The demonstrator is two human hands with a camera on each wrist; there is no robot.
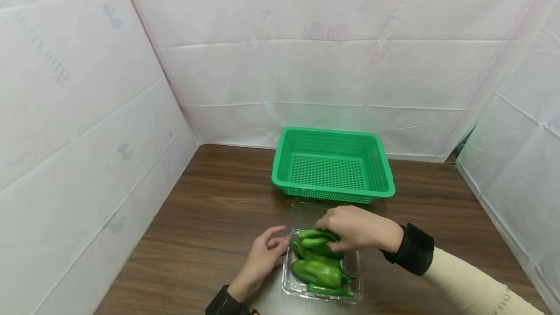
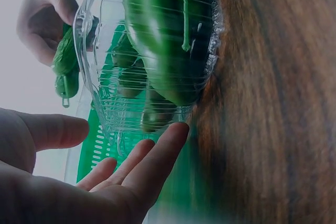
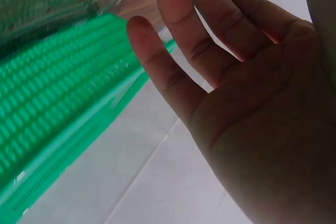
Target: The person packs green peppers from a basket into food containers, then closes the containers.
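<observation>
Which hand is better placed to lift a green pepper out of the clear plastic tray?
Right. The right hand already grips a green pepper at the far end of the clear plastic tray, nearest the green perforated plastic basket. The left hand only touches the tray's side.

Makeshift recording booth: white sheeting [image 1: 306, 62] around a wooden table [image 1: 210, 218].

Glossy peppers [image 1: 317, 272] (clear plastic tray [image 1: 288, 283])

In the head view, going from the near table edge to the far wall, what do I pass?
Clear tray of peppers → right hand, gripping the farthest pepper → tray's open lid → green basket → white wall.
</observation>
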